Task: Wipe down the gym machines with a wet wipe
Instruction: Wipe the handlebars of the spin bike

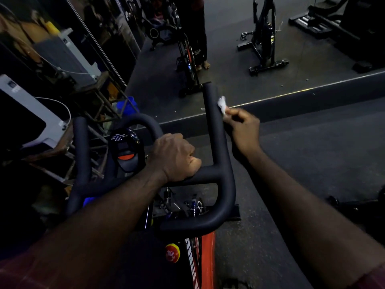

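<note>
A spin bike fills the lower middle, with black padded handlebars [226,178] and a red frame [208,259]. My left hand [175,157] is closed around the crossbar of the handlebars, just right of the small black console [125,151]. My right hand [243,130] pinches a small crumpled white wet wipe [222,105] and presses it against the right side of the upright right handle [212,113], near its top end.
A large mirror ahead reflects the bike [187,59], bare feet and another bike [263,38]. At left stand metal shelving [100,105], white devices with a cable [31,109] and a blue tub [127,105]. Dark rubber floor [312,163] spreads to the right.
</note>
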The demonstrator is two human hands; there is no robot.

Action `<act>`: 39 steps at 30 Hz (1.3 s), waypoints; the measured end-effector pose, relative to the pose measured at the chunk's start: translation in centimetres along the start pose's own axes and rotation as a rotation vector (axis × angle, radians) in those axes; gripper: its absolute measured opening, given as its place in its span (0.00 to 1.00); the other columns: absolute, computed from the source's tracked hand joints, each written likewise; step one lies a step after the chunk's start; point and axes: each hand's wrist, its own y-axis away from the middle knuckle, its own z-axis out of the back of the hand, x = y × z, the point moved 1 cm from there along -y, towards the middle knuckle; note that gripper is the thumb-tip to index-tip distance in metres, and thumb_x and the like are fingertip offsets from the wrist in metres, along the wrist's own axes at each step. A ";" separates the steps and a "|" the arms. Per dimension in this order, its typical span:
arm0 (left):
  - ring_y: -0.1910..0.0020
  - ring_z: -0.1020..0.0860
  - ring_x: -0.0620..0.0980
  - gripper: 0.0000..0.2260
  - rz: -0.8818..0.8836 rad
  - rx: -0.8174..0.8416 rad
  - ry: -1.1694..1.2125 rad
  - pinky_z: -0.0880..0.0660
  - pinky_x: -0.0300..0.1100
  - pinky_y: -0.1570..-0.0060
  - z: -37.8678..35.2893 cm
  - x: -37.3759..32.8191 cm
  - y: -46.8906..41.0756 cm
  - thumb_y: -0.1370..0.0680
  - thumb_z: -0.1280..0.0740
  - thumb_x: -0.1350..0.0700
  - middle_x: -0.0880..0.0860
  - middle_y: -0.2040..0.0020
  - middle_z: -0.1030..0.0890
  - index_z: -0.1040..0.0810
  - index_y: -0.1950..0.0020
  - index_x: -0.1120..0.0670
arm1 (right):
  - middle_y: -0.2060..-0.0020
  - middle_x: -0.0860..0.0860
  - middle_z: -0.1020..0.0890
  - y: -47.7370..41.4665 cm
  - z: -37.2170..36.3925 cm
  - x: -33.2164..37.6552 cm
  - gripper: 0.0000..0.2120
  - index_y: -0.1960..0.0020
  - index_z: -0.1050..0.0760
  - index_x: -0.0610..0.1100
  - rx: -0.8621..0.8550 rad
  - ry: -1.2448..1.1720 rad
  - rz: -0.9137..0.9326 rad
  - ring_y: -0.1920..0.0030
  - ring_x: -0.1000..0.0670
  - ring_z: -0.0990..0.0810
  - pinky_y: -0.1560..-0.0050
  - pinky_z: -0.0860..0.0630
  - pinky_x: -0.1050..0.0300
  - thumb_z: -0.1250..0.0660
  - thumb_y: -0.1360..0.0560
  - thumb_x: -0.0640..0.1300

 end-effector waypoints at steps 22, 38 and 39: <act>0.67 0.36 0.49 0.12 -0.078 -0.193 0.028 0.40 0.42 0.62 -0.4 0.2 0.2 0.33 0.40 0.45 0.48 0.74 0.26 0.37 0.73 0.49 | 0.34 0.34 0.25 -8.5 -3.6 -3.4 0.20 0.36 0.17 0.42 0.446 -0.851 -0.407 0.42 0.39 0.21 0.44 0.19 0.46 0.25 0.27 0.30; 0.66 0.32 0.51 0.12 -0.084 -0.125 0.010 0.41 0.43 0.60 0.1 -0.2 0.4 0.32 0.40 0.45 0.50 0.72 0.23 0.37 0.72 0.49 | 0.54 0.42 0.15 4.9 -0.1 -6.6 0.20 0.42 0.19 0.41 0.259 -0.901 -0.536 0.55 0.46 0.14 0.48 0.15 0.49 0.23 0.34 0.37; 0.66 0.32 0.51 0.13 -0.084 -0.125 0.012 0.41 0.43 0.61 0.2 -0.3 0.4 0.32 0.42 0.44 0.51 0.72 0.24 0.38 0.72 0.49 | 0.55 0.43 0.15 5.8 0.2 -6.8 0.18 0.41 0.21 0.41 0.265 -0.908 -0.548 0.54 0.47 0.14 0.46 0.16 0.47 0.25 0.30 0.38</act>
